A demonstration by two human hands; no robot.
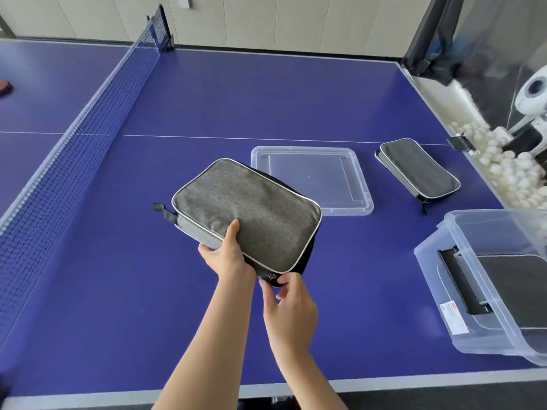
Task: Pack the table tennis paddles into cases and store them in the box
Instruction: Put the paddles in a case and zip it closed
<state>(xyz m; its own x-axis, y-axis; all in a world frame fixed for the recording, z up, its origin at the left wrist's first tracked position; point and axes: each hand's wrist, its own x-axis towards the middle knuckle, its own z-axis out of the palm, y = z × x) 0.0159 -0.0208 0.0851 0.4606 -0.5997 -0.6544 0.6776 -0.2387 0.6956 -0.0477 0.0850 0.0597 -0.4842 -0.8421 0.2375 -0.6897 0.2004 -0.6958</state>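
A grey fabric paddle case (pixel 251 211) with white piping is held tilted above the blue table. My left hand (pixel 226 253) grips its near edge, thumb on top. At the case's near corner my right hand (pixel 288 303) pinches the zipper pull (pixel 271 278). A second grey case (pixel 417 170) lies flat on the table at the right. The clear plastic box (pixel 444 261) stands at the right edge with a dark case inside it. Its clear lid (pixel 362 202) lies on the table just behind the held case. No bare paddle shows near my hands.
The net (pixel 88 113) crosses the table on the left. A reddish paddle (pixel 4 87) lies beyond it at the far left edge. Several white balls (pixel 503 170) fill a tray off the right side, beside a white ball machine (pixel 532 96).
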